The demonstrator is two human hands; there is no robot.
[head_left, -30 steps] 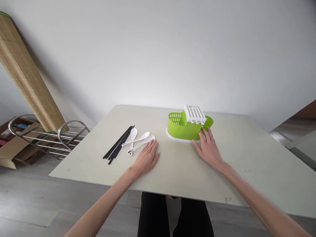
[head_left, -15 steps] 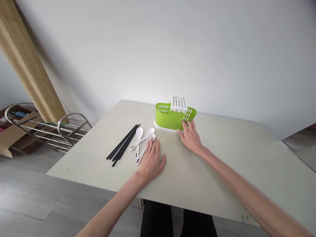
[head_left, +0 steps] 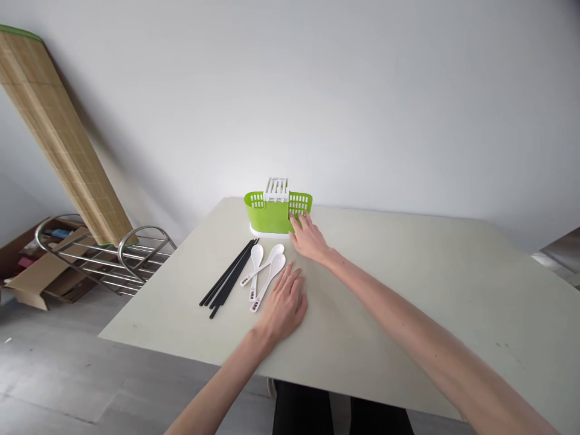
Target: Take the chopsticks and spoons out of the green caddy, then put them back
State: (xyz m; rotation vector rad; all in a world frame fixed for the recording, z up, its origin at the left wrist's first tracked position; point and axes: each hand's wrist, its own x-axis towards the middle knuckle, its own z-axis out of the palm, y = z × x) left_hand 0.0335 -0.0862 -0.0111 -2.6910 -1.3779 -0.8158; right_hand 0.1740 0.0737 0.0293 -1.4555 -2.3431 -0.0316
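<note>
My left hand (head_left: 284,304) lies flat on the table, fingers stretched out, just right of three white spoons (head_left: 270,279) that overlap one another. My right hand (head_left: 310,237) reaches to the back, its spread fingertips against the right front side of a green cutlery holder (head_left: 270,216). This holder stands upright on a white base, with slotted sides and a white slotted piece (head_left: 277,188) over its middle. To the left of the spoons is a loose bundle of black chopsticks (head_left: 229,279), lying at a slant.
The pale table (head_left: 408,290) backs onto a white wall. On the floor at the left are a metal rack (head_left: 122,257) and an open cardboard box (head_left: 40,272). A rolled bamboo mat (head_left: 67,133) leans there against the wall.
The cutlery holder has slid left along the back of the table, turning a little, with my right hand against it. My left hand has drawn slightly clear of the spoons. The view has shifted slightly.
</note>
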